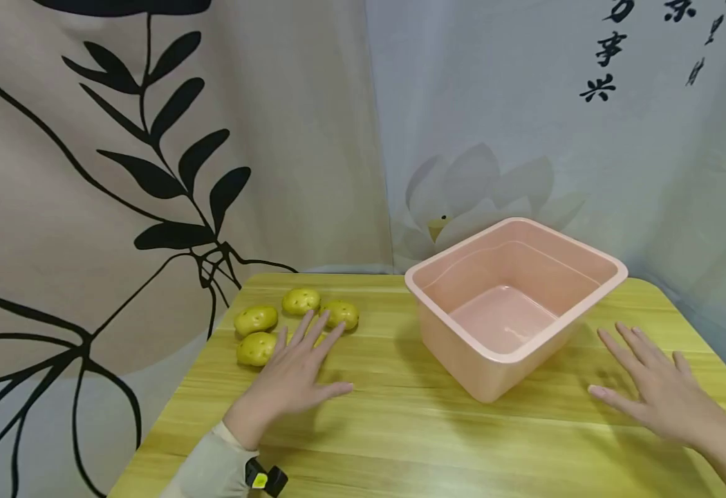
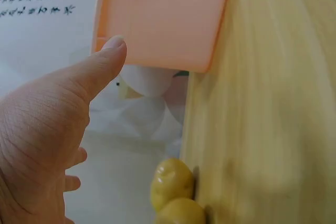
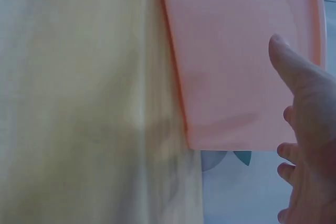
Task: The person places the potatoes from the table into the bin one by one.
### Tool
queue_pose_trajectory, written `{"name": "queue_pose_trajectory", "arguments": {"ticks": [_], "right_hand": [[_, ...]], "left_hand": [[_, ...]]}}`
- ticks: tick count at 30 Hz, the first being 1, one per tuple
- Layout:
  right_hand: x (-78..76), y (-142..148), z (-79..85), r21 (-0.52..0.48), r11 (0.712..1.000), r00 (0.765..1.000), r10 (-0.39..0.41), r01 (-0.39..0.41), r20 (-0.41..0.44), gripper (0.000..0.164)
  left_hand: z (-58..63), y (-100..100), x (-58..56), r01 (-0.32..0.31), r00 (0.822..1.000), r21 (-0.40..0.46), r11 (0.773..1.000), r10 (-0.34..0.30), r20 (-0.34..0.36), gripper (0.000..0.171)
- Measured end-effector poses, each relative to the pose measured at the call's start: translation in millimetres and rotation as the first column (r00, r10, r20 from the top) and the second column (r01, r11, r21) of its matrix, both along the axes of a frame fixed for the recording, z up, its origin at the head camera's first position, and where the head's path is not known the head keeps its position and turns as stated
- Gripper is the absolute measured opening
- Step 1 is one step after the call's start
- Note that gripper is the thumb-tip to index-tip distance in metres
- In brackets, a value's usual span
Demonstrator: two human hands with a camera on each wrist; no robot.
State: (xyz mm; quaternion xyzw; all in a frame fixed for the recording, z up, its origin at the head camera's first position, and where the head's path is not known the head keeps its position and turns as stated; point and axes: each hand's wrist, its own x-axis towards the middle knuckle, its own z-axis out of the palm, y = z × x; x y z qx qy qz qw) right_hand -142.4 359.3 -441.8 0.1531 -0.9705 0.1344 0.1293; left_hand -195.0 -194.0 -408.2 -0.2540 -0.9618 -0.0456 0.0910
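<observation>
My left hand [image 1: 291, 377] hovers just in front of several yellow potatoes, fingers spread and straight, holding nothing. One potato [image 1: 301, 300] lies farthest back, another [image 1: 255, 320] to its left, a third [image 1: 256, 349] nearer, and one [image 1: 342, 313] on the right; fingers partly cover the group. To the right stands a pink plastic basin [image 1: 456, 349], with nothing visible inside. My right hand [image 1: 668, 391] is held beside the basin's right side, apart from it, its fingers extended. In the left wrist view, two potatoes [image 2: 171, 184] show below the hand's level.
All of this is on a wood-grain table [image 1: 400, 443]. Behind it hangs a pale curtain [image 1: 313, 138] printed with black leaves, a lotus and characters. A black band with a small device [image 1: 265, 477] sits on my left wrist.
</observation>
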Motion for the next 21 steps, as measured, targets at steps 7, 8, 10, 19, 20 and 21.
{"name": "queue_pose_trajectory", "arguments": {"ticks": [7,8,10,19,20,21], "right_hand": [[-14.6,0.9,20.1,-0.015,1.000,1.000,0.011,-0.011,-0.017,0.089],[-16.9,1.0,23.3,-0.022,1.000,1.000,0.005,-0.005,-0.022,0.087],[-21.0,1.1,29.5,-0.024,1.000,0.999,-0.009,0.008,-0.042,0.084],[-40.4,-0.9,57.1,0.017,0.996,0.991,-0.088,0.090,-0.100,0.075],[-42.9,-1.4,59.9,0.019,0.996,0.991,-0.089,0.091,-0.096,0.074],[-45.6,-2.6,62.8,0.025,0.995,0.992,-0.091,0.094,-0.089,0.074]], "left_hand": [[15.2,21.2,-12.9,0.043,0.998,-0.015,0.999,-0.044,-0.053,0.097],[17.9,25.2,-14.9,0.053,0.997,-0.016,0.998,-0.054,-0.060,0.097],[24.5,34.5,-18.3,0.074,0.995,-0.020,0.997,-0.075,-0.066,0.097],[53.8,75.9,-36.0,0.147,0.987,-0.044,0.988,-0.149,-0.054,0.096],[56.6,80.5,-38.2,0.153,0.987,-0.042,0.987,-0.155,-0.040,0.096],[58.8,85.0,-40.4,0.160,0.986,-0.048,0.986,-0.162,-0.032,0.095]]}}
